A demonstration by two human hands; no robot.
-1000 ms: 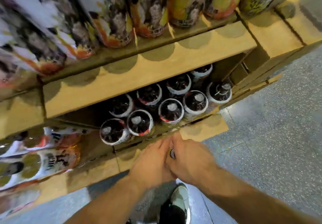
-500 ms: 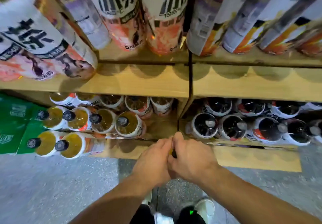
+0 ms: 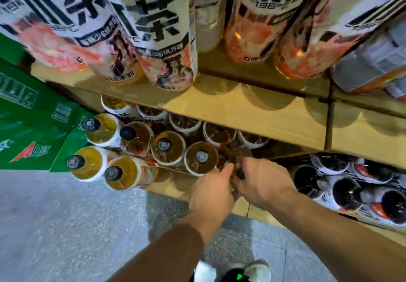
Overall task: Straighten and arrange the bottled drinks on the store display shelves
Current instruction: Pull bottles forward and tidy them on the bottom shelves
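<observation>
At the front edge of the bottom shelf (image 3: 171, 185) the left hand (image 3: 211, 191) and right hand (image 3: 261, 183) meet side by side, fingers curled round one held bottle (image 3: 240, 174). Only its dark cap shows between them. It sits just right of the amber tea bottles (image 3: 201, 157), close to the nearest one; whether they touch I cannot tell. Dark bottles (image 3: 347, 194) fill the compartment to the right of the hands. Tall white-labelled bottles (image 3: 158, 29) stand on the upper shelf (image 3: 252, 115), and green cartons (image 3: 33, 128) lie left.
</observation>
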